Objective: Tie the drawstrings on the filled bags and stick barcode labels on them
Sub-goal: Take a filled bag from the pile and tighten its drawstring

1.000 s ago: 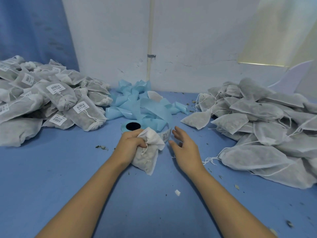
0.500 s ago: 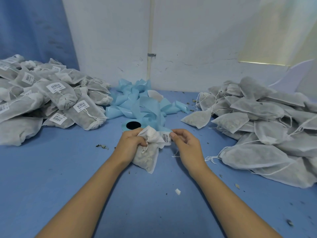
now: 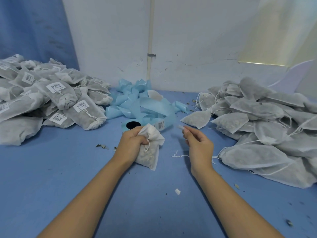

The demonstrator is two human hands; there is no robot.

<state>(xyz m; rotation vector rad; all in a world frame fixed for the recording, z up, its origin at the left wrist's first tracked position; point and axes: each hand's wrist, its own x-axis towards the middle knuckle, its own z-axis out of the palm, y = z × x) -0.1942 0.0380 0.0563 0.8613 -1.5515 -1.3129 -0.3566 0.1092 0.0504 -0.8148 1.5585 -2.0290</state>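
On the blue table (image 3: 68, 177), dead centre in front of the person, is where the action is. The left hand (image 3: 133, 143) has its fingers clenched round the gathered neck of a filled drawstring bag (image 3: 149, 155). The bag hangs low from the fist, and a bit of knotted drawstring (image 3: 147, 147) dangles against it. I honestly can't tell if the bottom is touching the table.

The right hand (image 3: 199, 146) is just beside the bag but not touching it. Its fingertips are pinching a small white barcode label (image 3: 181, 127), which is too blurry to read.

Right behind the left hand sits the label roll (image 3: 133, 125), with a light blue backing strip (image 3: 154, 110) curling off it. One more label is on that strip near the bag's top. The used backing is heaped in a tangle toward the wall.

Off to the left there's a labelled bag pile (image 3: 51, 100), tied and stickered. To the right is the unlabelled bag pile (image 3: 257, 126), strings trailing loose. One stray string (image 3: 178, 155) lies under the right hand, plus a white scrap (image 3: 177, 191) and some leaf crumbs (image 3: 102, 146) on the table.
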